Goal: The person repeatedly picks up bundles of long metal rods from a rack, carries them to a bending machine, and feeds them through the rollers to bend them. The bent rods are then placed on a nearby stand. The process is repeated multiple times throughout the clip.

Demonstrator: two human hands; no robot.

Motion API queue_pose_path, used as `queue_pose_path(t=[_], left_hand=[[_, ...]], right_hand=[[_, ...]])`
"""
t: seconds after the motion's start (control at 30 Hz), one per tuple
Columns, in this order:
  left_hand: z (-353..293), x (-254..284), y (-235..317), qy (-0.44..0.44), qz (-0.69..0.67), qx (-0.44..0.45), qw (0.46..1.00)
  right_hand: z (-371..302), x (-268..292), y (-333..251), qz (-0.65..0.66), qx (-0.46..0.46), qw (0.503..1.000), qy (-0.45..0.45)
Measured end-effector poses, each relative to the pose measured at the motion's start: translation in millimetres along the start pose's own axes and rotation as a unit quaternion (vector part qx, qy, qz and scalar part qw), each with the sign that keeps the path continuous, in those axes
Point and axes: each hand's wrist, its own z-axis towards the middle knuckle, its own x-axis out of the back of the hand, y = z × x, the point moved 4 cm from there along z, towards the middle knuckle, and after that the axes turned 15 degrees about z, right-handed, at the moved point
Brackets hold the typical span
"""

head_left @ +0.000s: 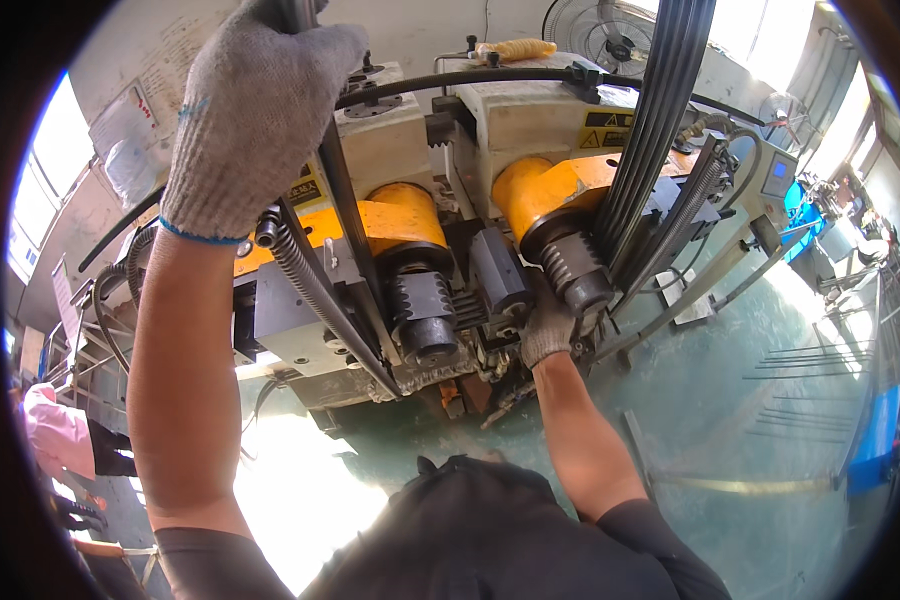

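Note:
My left hand (255, 125), in a grey knit glove with a blue cuff, is raised at the upper left. It is closed around a dark steel bar (345, 205) that slants down along the machine. My right hand (548, 325), also gloved, reaches low into the middle of the machine, beside a dark block (500, 270). Its fingers are mostly hidden there. On either side of the block stand a left ridged black roller (425, 305) and a right ridged black roller (573, 265), under orange arms (545, 195).
Several long dark bars (660, 120) lean upright at the right of the machine. Threaded rods, such as the left one (320, 290), slant on both sides. A control box (778, 175) hangs at right. Thin rods (810, 360) lie on the green floor. A person in pink (60, 430) is far left.

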Motion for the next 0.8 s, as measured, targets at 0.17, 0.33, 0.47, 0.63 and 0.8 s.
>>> queue_pose_path(t=[0.17,0.33,0.47,0.63,0.8], left_hand=[[15.6,22.6,2.0,-0.010,-0.035,0.035,0.999],[18.4,24.6,-11.0,0.009,0.048,0.000,0.999],[13.9,19.7,-26.0,-0.015,0.082,-0.035,0.996],[13.5,26.2,-35.2,-0.062,0.014,-0.049,0.997],[12.2,23.1,-37.2,-0.057,-0.015,-0.017,0.998]], right_hand=[[13.9,15.0,11.2,0.003,0.000,1.000,-0.004],[23.6,36.8,28.7,0.002,0.024,0.999,-0.039],[32.0,46.4,39.1,0.021,0.003,0.998,-0.052],[35.7,51.5,39.7,0.006,-0.020,0.998,-0.053],[36.8,53.1,38.5,-0.019,0.033,0.995,-0.098]])
